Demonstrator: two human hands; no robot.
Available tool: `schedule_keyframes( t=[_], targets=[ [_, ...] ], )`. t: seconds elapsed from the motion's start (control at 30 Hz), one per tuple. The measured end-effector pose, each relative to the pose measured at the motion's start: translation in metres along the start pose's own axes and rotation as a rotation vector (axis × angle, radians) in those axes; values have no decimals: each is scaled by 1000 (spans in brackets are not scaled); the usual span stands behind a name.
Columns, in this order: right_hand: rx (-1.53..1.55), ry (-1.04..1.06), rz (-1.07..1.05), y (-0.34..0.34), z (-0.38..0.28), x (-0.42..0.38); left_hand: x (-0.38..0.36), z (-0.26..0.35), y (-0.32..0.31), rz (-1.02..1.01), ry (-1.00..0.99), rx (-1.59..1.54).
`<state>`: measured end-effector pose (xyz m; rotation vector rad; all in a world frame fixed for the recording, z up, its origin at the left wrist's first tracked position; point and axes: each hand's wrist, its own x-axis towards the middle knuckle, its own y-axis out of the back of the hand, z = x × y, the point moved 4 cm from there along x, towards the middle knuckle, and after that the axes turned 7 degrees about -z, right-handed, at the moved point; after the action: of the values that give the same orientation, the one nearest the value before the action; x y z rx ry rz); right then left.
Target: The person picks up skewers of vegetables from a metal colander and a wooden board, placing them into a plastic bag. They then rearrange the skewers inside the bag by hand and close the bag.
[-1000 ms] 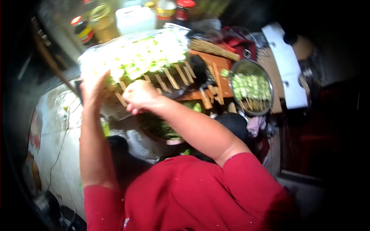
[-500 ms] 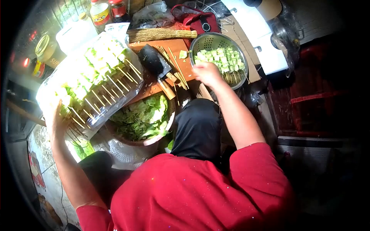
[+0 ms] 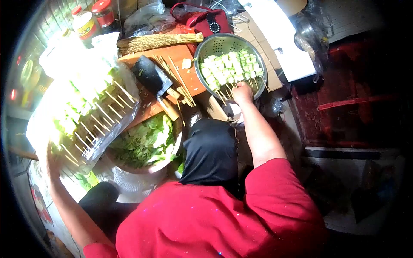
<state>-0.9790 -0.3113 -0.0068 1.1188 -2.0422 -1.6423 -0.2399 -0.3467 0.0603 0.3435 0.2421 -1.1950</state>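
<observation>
Hands well apart. Right hand [image 3: 243, 92], right of center, fingers closed on the stick ends of the colander skewers [image 3: 232, 68], green cubes pointing up-frame; skewers lie inside the metal colander [image 3: 263, 48]. Left hand [image 3: 50, 161], left edge of frame, at the near left corner of the tray [image 3: 102, 144]; glare there, can't tell if it's gripping. Tray skewers [image 3: 90, 101] sit in rows over clear plastic, sticks toward lower right, upper part blown out

Between tray and colander: orange board [image 3: 188, 76] with cleaver [image 3: 150, 74], bare sticks [image 3: 177, 75] and one loose green piece [image 3: 186, 63]. Straw brush [image 3: 159, 42] along the board's top edge. Leaf bowl [image 3: 150, 168] below the board. Red bag [image 3: 214, 23] at top center, just above the colander. Jars [image 3: 103, 13] upper left, white foam [image 3: 286, 43] upper right
</observation>
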Motion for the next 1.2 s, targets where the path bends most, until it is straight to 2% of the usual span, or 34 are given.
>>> schedule_keyframes(
  t=[0.07, 0.1, 0.2, 0.23, 0.37, 0.43, 0.47, 0.53, 0.77, 0.9, 1.03, 1.07, 1.1, 1.13, 1.17, 1.2],
  targets=[
    [14, -114, 110, 10, 3, 0, -9, 9, -8, -38, 0, -5],
    [27, -143, 63, 12, 7, 5, -12, 10, -11, -56, 1, -6],
    [55, -158, 180, 12, 22, 21, 6, -6, 8, -72, -29, 53],
    [-5, -164, 182, 13, 28, 26, 7, -12, 13, 46, 25, 10],
    [-124, -193, 168, 19, 25, 27, 17, -21, 23, -68, 28, -65],
    [-128, -232, 45, 17, 23, 29, 9, -15, 18, -7, 60, -79],
    [-129, -231, 43, 17, 22, 30, 4, -12, 13, 53, 92, -95],
    [-260, -256, 3, 16, 20, 32, 6, -14, 15, 47, 84, -62],
    [-483, -105, 43, 29, 21, 39, 12, -15, 20, 20, 48, -38],
    [-460, -38, 29, 49, 16, 41, 14, -15, 22, 18, 23, -38],
    [-331, 13, 63, 67, 28, 59, 12, -15, 23, 18, -8, -14],
    [-266, 32, 122, 80, 12, 43, 11, -15, 21, 14, -19, 3],
    [-128, 91, 93, 77, 23, 53, 10, -15, 19, 2, -36, 47],
    [12, 152, 57, 72, 34, 66, 8, -12, 16, -14, -57, 140],
    [296, 120, -38, 76, 20, 47, 30, -33, 37, -107, -320, 623],
    [575, 85, -151, 87, -8, 13, -14, 1, -10, 38, -40, 19]
  ],
)
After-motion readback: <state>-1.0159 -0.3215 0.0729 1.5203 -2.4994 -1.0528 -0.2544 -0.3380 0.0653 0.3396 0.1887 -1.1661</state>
